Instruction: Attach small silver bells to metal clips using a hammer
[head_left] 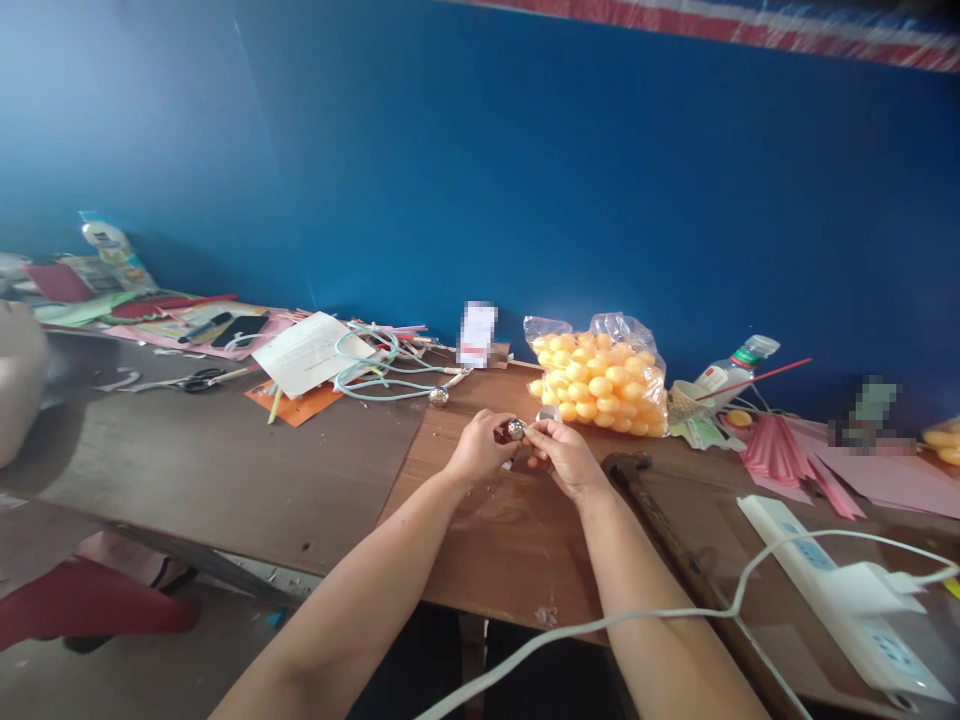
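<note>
A small shiny metal ball [515, 429], much like a bell, sits above the brown table [510, 540] in the fingers of my left hand [482, 445], which are closed around its left side. My right hand [564, 458] meets it from the right, thumb and forefinger pinched together at the ball's edge. Whatever lies between those right fingertips is too small to make out. Just behind the right hand shows a silvery piece [549, 412], partly hidden. A second shiny ball [439, 396] rests on the table beyond my left hand, beside a coiled light-blue cord [360, 375].
Behind my hands stands a clear bag of yellow-orange balls [592, 380]. A hammer [652, 520] lies right of my right forearm. The white cable [562, 632] crosses in front, near a power strip [810, 560]. Scissors [201, 380] and a white card [311, 352] lie left.
</note>
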